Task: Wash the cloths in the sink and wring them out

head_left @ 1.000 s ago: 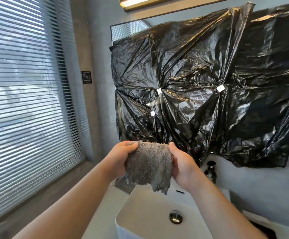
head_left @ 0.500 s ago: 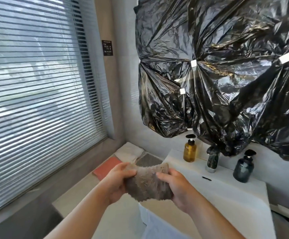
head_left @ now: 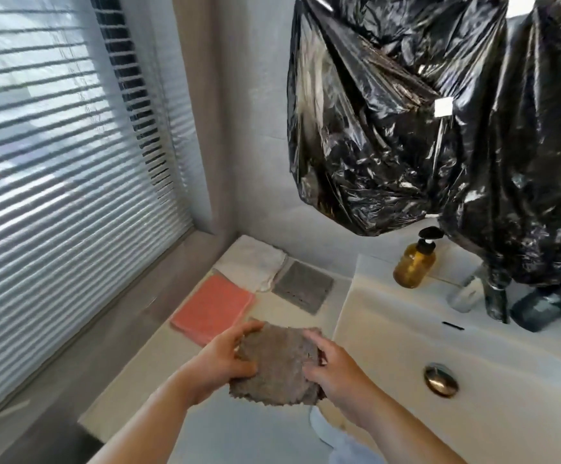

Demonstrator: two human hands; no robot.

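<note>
Where the room closes in on your left, slatted blinds (head_left: pixel 55 162) cover the window down to a grey sill (head_left: pixel 71 356), with daylight between the slats. Crumpled black plastic sheeting (head_left: pixel 389 145) hangs on the wall behind the sink. It is cut off at the top and right, and it hides whatever is behind it.

The white sink (head_left: pixel 389 329) sits to your right, its basin running out of view. A pale bench (head_left: pixel 132 390) fills the corner between sink and sill.

Three folded cloths lie flat on the bench. A coral cloth (head_left: pixel 212 304) is nearest you, a white cloth (head_left: pixel 252 261) is in the corner, and a grey cloth (head_left: pixel 302 286) lies just beside the sink.

You hold a brown-grey cloth (head_left: pixel 277 366) over the bench, near the sink's left edge. I cannot tell whether it touches the bench. Your left hand (head_left: pixel 219 360) and right hand (head_left: pixel 336 366) grip its opposite sides, thumbs on top. The fingers are curled under it and mostly hidden.

An amber pump bottle (head_left: pixel 413 262) stands on the sink's back ledge. A dark bottle (head_left: pixel 540 308) stands further right, and a paler patch on its front is too blurred to read. The tap (head_left: pixel 496 296) rises between them, its top lost under the plastic.

A metal drain plug (head_left: pixel 440 379) sits in the basin. A small white tape patch (head_left: pixel 443 106) is stuck to the sheeting.
</note>
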